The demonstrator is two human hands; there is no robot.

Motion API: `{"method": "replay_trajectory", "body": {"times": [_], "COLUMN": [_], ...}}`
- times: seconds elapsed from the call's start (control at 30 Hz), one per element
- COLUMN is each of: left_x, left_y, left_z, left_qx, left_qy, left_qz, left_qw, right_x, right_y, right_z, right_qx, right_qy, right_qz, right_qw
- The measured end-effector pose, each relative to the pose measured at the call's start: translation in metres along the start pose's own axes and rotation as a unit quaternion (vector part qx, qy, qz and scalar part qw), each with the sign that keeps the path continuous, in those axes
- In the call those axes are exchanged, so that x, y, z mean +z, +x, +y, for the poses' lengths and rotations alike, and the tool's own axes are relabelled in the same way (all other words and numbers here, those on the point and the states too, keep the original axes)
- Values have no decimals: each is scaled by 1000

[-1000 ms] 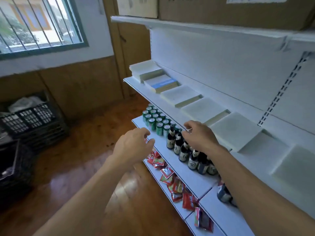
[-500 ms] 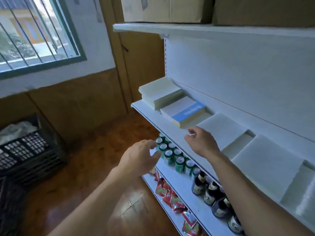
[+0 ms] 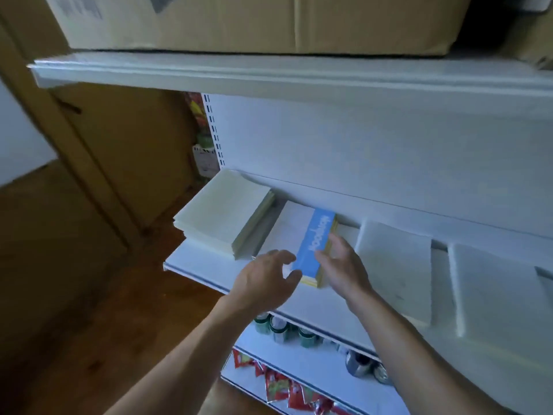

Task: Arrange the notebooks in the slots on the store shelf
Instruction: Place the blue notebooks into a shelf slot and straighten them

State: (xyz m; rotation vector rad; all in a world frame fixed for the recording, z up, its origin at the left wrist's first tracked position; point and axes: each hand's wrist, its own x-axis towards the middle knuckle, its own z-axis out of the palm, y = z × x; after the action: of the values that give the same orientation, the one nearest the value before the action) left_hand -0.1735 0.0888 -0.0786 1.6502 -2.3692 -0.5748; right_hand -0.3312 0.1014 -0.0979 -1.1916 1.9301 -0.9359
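Cardboard box (image 3: 239, 22) above; cans (image 3: 281, 327), red packets (image 3: 287, 387) below.

Open shelf strip (image 3: 264, 227) beside notebook stack (image 3: 223, 212)

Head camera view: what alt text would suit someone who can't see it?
A person's left hand and right hand flank a blue-banded notebook stack on a white store shelf. A plain stack lies left of it; cans stand below.

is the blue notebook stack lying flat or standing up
Lying flat: the blue notebook stack rests cover-up on the shelf, edges visible at its side.
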Motion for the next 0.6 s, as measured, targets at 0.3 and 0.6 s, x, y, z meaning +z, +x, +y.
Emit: {"method": "replay_trajectory", "body": {"times": [0.3,0.6], "left_x": [11,24], "left_y": [62,64], "left_z": [-54,-87], "left_qx": [180,273], "left_qy": [54,174], "left_qz": [-44,-86], "left_qw": [981,942], "right_x": [46,66], "right_y": [-4,0], "right_z": [3,5], "right_qx": [78,95], "right_qy": [63,102], "right_qz": [85,136], "right_qw": [991,981]}}
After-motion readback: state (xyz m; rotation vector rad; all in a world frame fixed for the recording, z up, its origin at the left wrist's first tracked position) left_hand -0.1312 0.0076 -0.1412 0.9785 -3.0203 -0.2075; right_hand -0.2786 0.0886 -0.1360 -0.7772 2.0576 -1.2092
